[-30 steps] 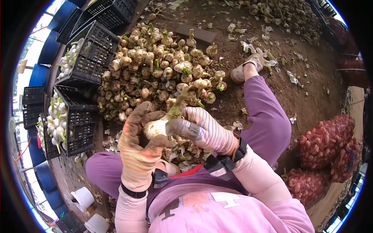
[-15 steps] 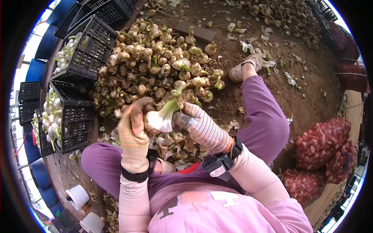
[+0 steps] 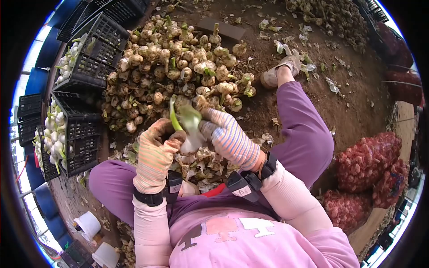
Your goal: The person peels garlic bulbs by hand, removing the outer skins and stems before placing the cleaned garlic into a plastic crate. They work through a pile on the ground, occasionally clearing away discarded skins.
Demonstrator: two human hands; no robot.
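My left hand (image 3: 156, 154), in a striped, soil-stained glove, is closed, and a green garlic stalk (image 3: 174, 115) rises from its fingertips. I cannot make out the bulb there. Close beside it, my right hand (image 3: 230, 136), gloved in the same striped knit, pinches a pale green and white piece of garlic skin (image 3: 191, 123), blurred by motion. Just beyond both hands lies a large heap of soil-covered garlic bulbs (image 3: 156, 71) with trimmed stems. Below them, dry peeled skins (image 3: 203, 164) are piled between my legs.
Black plastic crates (image 3: 82, 145) holding white garlic (image 3: 56, 134) stand on the left. Red net sacks (image 3: 368, 163) sit at right. A flat board (image 3: 221, 29) lies behind the heap. White buckets (image 3: 89, 224) are at lower left. Loose skins dot the soil floor.
The white bulb that showed between my hands is out of sight. My left fingers have closed around the stalk, and my right hand now has a strip of skin pulled apart from it.
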